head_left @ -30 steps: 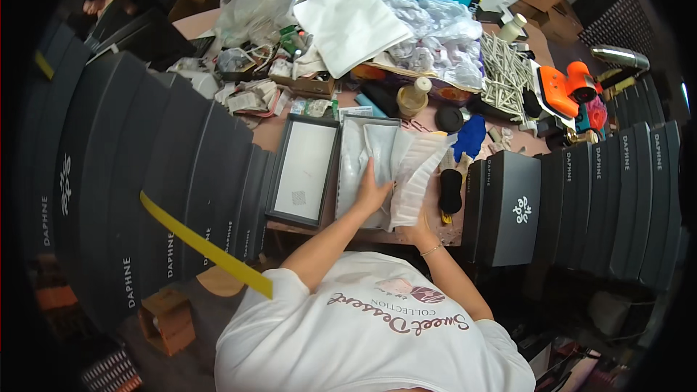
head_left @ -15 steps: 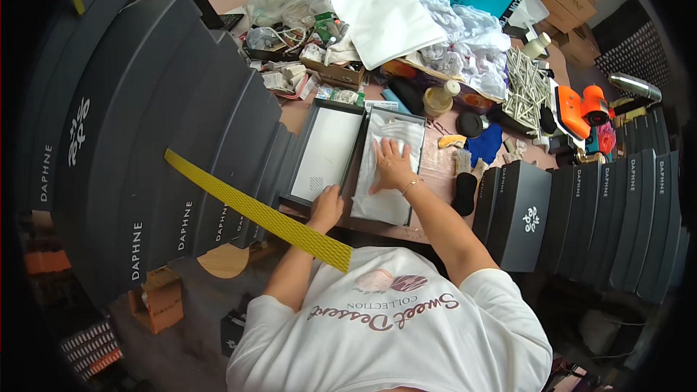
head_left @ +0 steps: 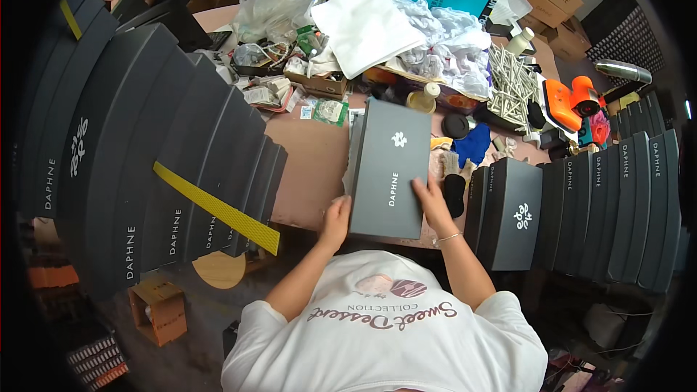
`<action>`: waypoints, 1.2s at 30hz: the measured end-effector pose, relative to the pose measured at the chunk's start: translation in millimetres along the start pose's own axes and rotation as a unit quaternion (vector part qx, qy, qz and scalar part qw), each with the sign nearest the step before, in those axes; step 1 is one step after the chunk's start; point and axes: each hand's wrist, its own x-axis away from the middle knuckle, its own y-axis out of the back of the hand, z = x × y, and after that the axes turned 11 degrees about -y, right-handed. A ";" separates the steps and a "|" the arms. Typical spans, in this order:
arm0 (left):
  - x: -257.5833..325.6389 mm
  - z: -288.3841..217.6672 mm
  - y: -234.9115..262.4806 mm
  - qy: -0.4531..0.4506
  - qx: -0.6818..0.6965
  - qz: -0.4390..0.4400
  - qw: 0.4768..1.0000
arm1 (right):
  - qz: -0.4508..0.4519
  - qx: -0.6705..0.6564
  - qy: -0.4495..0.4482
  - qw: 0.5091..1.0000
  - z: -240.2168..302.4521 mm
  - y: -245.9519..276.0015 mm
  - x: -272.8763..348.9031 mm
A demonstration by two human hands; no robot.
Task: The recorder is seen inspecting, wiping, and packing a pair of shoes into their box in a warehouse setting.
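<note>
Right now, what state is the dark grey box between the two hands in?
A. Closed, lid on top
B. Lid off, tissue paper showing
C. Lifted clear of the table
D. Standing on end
A: the dark grey box lies flat on the table with its lid on, the left hand at its near corner and the right hand on top.

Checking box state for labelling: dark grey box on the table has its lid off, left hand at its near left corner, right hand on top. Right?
Not quite. In the head view the dark grey box is closed, lid on. The rest holds: left hand at its near left corner, right hand resting on top, box on the table.
</note>
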 end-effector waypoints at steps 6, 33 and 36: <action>-13.8 -34.8 15.2 -0.101 -0.206 0.026 0.973 | -0.091 0.108 0.062 0.988 -39.1 -24.8 -32.8; -118.1 -1.5 12.2 0.125 0.230 0.132 0.956 | -0.064 0.037 0.083 0.994 -50.7 -39.1 -25.3; -102.2 -58.7 34.2 0.036 0.271 0.198 0.941 | 0.001 0.009 0.170 0.985 -24.6 -16.2 53.4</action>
